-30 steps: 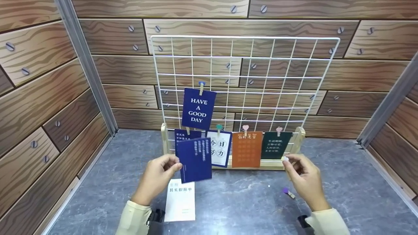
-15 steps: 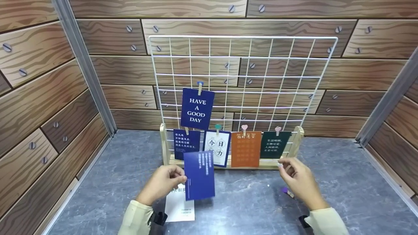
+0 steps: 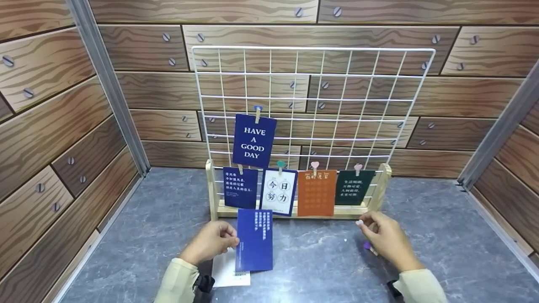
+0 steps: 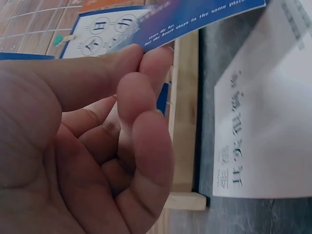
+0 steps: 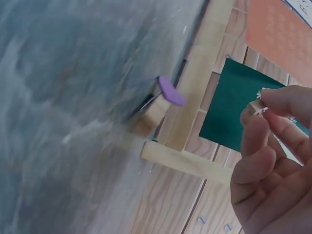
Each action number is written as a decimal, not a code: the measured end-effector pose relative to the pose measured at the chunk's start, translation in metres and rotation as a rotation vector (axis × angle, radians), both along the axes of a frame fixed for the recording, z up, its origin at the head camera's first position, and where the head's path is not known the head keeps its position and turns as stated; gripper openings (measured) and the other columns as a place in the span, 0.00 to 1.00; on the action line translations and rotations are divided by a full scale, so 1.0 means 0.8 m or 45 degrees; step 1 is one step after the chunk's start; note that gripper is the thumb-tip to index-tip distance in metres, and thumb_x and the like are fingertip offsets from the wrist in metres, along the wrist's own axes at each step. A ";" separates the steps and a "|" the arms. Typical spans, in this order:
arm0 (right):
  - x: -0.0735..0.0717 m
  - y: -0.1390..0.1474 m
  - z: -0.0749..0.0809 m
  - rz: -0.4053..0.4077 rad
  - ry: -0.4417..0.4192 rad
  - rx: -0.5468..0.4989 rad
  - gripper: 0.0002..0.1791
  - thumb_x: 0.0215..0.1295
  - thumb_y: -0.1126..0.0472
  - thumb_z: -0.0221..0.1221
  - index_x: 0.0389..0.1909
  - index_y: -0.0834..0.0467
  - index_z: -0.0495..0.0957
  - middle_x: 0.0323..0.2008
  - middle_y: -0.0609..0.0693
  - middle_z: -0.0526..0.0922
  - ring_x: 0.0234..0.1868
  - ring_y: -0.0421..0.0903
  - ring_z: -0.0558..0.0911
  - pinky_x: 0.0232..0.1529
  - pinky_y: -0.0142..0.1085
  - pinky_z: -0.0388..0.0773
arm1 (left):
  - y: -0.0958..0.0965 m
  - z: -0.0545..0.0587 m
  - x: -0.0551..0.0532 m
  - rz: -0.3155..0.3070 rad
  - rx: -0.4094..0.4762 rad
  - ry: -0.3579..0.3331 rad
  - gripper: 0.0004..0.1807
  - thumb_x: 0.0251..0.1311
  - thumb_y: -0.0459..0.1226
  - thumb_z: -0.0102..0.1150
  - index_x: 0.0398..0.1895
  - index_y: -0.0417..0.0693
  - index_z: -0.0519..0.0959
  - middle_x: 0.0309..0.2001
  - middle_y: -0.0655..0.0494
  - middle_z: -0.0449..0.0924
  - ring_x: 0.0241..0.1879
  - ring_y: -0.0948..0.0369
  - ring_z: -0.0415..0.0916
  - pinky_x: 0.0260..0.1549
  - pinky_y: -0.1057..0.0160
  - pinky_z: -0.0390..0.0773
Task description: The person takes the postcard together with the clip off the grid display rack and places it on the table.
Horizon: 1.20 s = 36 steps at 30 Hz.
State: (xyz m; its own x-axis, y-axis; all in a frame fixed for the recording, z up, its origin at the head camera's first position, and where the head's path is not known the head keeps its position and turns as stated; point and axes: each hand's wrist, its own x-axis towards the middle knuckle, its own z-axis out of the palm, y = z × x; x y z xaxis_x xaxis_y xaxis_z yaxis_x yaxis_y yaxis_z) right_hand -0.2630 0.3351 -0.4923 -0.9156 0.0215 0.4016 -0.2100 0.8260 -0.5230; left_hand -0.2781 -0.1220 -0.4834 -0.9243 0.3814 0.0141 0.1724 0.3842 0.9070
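Card of dark-blue paper (image 3: 254, 242) and small white-tipped wooden clip (image 5: 254, 107), each pinched.
From afar I watch the left grip (image 3: 212, 241) hold the card's edge between thumb and fingers, above the grey marbled worktop (image 3: 316, 263) before the white wire rack (image 3: 320, 98); the right grip (image 3: 386, 236) pinches the clip, a purple-headed wooden clip (image 3: 368, 246) lying near it.

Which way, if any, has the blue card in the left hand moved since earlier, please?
Yes: in the head view, the blue card has moved down against the wire rack, its top edge now near the wooden base.
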 end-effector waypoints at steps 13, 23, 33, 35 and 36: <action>0.000 0.019 -0.006 -0.022 -0.130 0.119 0.05 0.64 0.66 0.67 0.36 0.55 0.82 0.29 0.46 0.83 0.30 0.43 0.77 0.34 0.43 0.76 | -0.003 -0.005 0.005 0.039 -0.219 0.010 0.07 0.55 0.31 0.70 0.31 0.41 0.80 0.24 0.57 0.82 0.23 0.62 0.74 0.22 0.65 0.73; 0.002 0.027 -0.007 -0.054 -0.408 0.182 0.04 0.64 0.63 0.67 0.34 0.56 0.80 0.29 0.46 0.84 0.32 0.45 0.79 0.35 0.49 0.76 | -0.002 -0.009 0.006 0.115 -0.304 -0.023 0.14 0.49 0.30 0.72 0.39 0.41 0.78 0.22 0.55 0.80 0.22 0.60 0.76 0.23 0.62 0.72; 0.004 0.028 -0.004 -0.055 -0.449 0.193 0.06 0.63 0.63 0.67 0.33 0.55 0.78 0.30 0.46 0.84 0.32 0.45 0.79 0.34 0.47 0.76 | -0.004 -0.011 0.006 0.177 -0.402 0.044 0.17 0.43 0.30 0.72 0.38 0.43 0.77 0.22 0.56 0.76 0.23 0.58 0.71 0.25 0.60 0.69; 0.004 0.028 -0.005 -0.051 -0.451 0.194 0.06 0.62 0.63 0.67 0.33 0.55 0.78 0.30 0.46 0.83 0.31 0.44 0.78 0.33 0.46 0.76 | -0.004 -0.011 0.006 0.196 -0.431 0.050 0.17 0.42 0.30 0.73 0.37 0.44 0.78 0.23 0.55 0.75 0.24 0.58 0.69 0.26 0.59 0.69; 0.005 0.028 -0.005 -0.049 -0.451 0.194 0.06 0.62 0.63 0.67 0.32 0.55 0.78 0.29 0.46 0.83 0.31 0.44 0.78 0.33 0.46 0.75 | -0.004 -0.011 0.006 0.202 -0.446 0.059 0.17 0.42 0.31 0.74 0.37 0.44 0.78 0.24 0.55 0.75 0.25 0.58 0.70 0.27 0.59 0.70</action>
